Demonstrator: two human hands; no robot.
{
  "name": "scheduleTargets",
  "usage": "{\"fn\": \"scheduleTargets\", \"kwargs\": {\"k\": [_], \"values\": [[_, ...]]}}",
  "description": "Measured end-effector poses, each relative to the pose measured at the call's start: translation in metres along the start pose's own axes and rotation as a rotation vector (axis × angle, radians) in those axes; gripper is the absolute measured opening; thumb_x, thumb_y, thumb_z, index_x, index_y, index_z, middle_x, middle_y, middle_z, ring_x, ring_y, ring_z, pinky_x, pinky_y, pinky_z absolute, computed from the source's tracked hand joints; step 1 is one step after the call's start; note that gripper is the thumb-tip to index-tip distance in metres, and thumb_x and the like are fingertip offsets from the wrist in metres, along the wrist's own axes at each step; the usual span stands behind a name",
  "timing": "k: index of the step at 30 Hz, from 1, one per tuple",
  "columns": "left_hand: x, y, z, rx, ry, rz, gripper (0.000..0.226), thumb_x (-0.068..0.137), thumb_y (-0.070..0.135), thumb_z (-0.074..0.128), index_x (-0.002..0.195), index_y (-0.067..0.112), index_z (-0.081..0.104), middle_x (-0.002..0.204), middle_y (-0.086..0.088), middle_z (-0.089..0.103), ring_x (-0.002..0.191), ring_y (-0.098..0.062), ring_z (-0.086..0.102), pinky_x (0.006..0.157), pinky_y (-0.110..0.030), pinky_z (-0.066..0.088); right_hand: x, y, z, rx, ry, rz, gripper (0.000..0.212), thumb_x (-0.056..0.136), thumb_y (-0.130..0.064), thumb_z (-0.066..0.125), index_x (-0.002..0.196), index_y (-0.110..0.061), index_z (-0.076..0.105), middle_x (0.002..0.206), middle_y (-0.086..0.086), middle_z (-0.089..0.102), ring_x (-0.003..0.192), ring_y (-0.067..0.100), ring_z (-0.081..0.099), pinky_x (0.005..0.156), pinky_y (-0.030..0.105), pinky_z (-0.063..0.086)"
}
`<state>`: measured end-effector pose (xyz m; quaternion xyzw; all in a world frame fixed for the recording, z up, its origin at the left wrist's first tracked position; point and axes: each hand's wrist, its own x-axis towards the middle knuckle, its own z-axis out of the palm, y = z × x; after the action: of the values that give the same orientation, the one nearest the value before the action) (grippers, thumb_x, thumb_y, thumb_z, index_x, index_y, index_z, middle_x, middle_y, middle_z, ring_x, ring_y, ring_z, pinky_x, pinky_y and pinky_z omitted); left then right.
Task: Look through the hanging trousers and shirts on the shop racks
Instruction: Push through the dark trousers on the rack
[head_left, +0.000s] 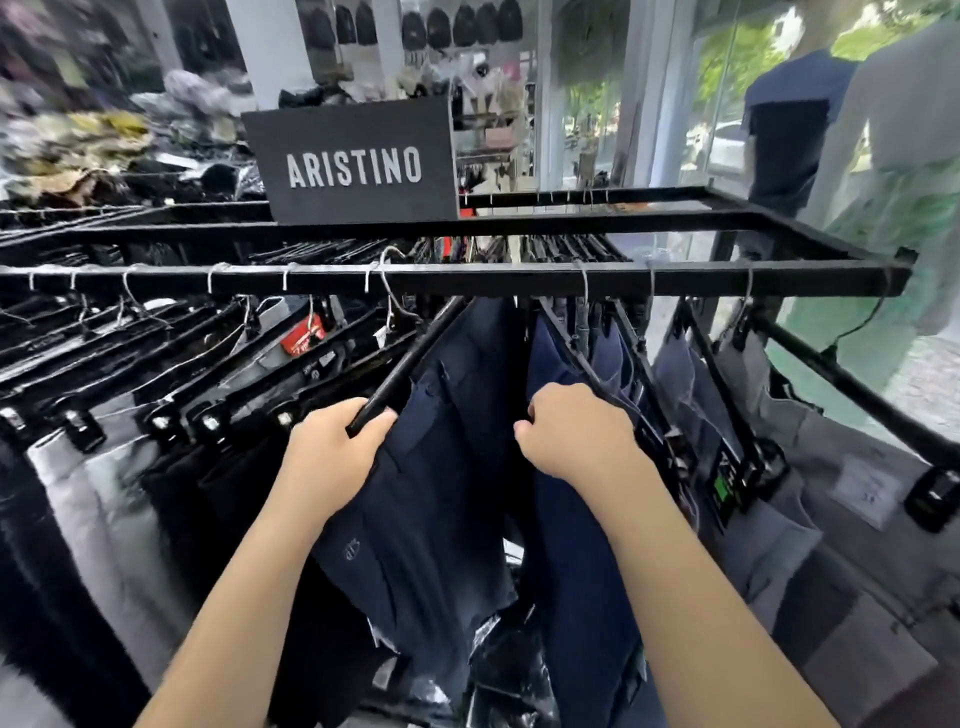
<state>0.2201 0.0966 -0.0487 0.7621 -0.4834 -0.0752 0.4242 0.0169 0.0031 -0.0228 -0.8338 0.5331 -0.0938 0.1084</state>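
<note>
Under the black rail (467, 273): left hand (332, 452) curled round a navy trousers (441, 467) hanger, right hand (576, 436) gripping the next pair (576, 571). Pulled apart, probably to see the cloth between.

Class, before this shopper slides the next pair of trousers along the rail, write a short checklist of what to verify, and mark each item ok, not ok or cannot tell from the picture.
1. Left hand has a firm hold on the black hanger of the navy trousers: ok, fingers curl round its end.
2. Right hand grips the next navy pair: ok, fingers curled into the fabric.
3. A gap is open between the two pairs: ok.
4. Hanger hook sits fully on the black rail: cannot tell, the hanger is tilted and its hook is hidden.
5. Room to slide left: not ok, the dark and grey trousers there are tightly packed.
</note>
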Motion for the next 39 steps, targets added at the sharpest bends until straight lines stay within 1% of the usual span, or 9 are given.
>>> {"fn": "scheduleTargets", "kwargs": {"k": [5,9,13,16,20,24,27,29,39], "values": [[-0.039,-0.021,-0.011,-0.256,-0.008,-0.25,0.012,0.088,0.028,0.067,0.082,0.019,0.073,0.083,-0.019,0.069,0.066,-0.02,0.06,0.07,-0.044,0.054,0.004,0.005,0.008,0.066,0.019,-0.024,0.019,0.094,-0.03,0.048,0.091,-0.014,0.058,0.1,0.009,0.062,0.087,0.033,0.06,0.073,0.036,0.044],[-0.071,-0.027,-0.023,-0.259,0.041,-0.312,0.016,0.09,0.022,0.066,0.084,0.031,0.077,0.08,0.0,0.075,0.072,-0.017,0.067,0.068,-0.034,0.053,0.006,0.005,0.014,0.097,0.03,-0.065,0.022,0.093,-0.032,0.049,0.098,-0.016,0.063,0.103,0.008,0.061,0.093,0.034,0.059,0.075,0.037,0.045],[-0.105,-0.031,-0.03,-0.254,0.082,-0.409,0.016,0.09,0.024,0.066,0.084,0.034,0.077,0.082,-0.001,0.075,0.071,-0.019,0.068,0.07,-0.037,0.054,-0.003,-0.009,0.036,0.276,0.03,-0.191,0.023,0.089,-0.032,0.051,0.094,-0.017,0.068,0.1,0.006,0.068,0.096,0.031,0.06,0.079,0.036,0.05],[-0.134,-0.041,-0.036,-0.232,0.099,-0.47,0.018,0.09,0.023,0.066,0.085,0.034,0.078,0.085,0.002,0.075,0.086,-0.025,0.071,0.08,-0.04,0.055,-0.027,-0.028,0.057,0.434,-0.127,-0.283,0.022,0.092,-0.034,0.055,0.096,-0.02,0.072,0.097,-0.001,0.07,0.095,0.022,0.064,0.081,0.032,0.052],[-0.179,-0.053,-0.042,-0.239,0.121,-0.568,0.019,0.089,0.018,0.068,0.084,0.033,0.078,0.083,0.003,0.076,0.083,-0.016,0.07,0.086,-0.04,0.053,-0.06,-0.054,0.087,0.656,-0.439,-0.364,0.022,0.091,-0.037,0.059,0.106,-0.026,0.072,0.09,-0.01,0.074,0.093,0.006,0.067,0.079,0.024,0.052],[-0.23,-0.069,-0.046,-0.281,0.143,-0.67,0.018,0.088,0.016,0.069,0.084,0.03,0.078,0.087,-0.007,0.075,0.078,-0.014,0.066,0.084,-0.039,0.051,-0.084,-0.076,0.121,0.789,-0.638,-0.376,0.037,0.088,-0.039,0.063,0.121,-0.023,0.065,0.085,-0.01,0.077,0.085,0.004,0.072,0.091,0.037,0.056],[-0.265,-0.081,-0.054,-0.225,0.157,-0.717,0.016,0.088,0.018,0.068,0.085,0.03,0.078,0.09,-0.014,0.072,0.083,-0.015,0.06,0.089,-0.035,0.044,-0.103,-0.088,0.133,0.884,-0.79,-0.335,0.033,0.093,-0.035,0.063,0.121,-0.017,0.065,0.095,-0.004,0.076,0.081,0.008,0.074,0.088,0.036,0.059],[-0.285,-0.085,-0.065,-0.195,0.174,-0.757,0.023,0.09,0.015,0.067,0.084,0.035,0.078,0.088,-0.005,0.074,0.08,-0.015,0.06,0.082,-0.032,0.045,-0.114,-0.093,0.136,0.908,-0.878,-0.338,0.025,0.094,-0.032,0.062,0.114,-0.018,0.068,0.097,-0.003,0.076,0.082,0.008,0.075,0.085,0.031,0.06],[-0.342,-0.087,-0.161,-0.024,0.211,-0.805,0.026,0.088,0.008,0.068,0.091,0.031,0.08,0.095,0.007,0.076,0.104,-0.014,0.067,0.097,-0.031,0.047,-0.125,-0.114,0.144,0.905,-0.891,-0.401,0.021,0.095,-0.031,0.064,0.104,-0.014,0.072,0.096,0.001,0.077,0.084,0.012,0.075,0.079,0.027,0.059]]}}
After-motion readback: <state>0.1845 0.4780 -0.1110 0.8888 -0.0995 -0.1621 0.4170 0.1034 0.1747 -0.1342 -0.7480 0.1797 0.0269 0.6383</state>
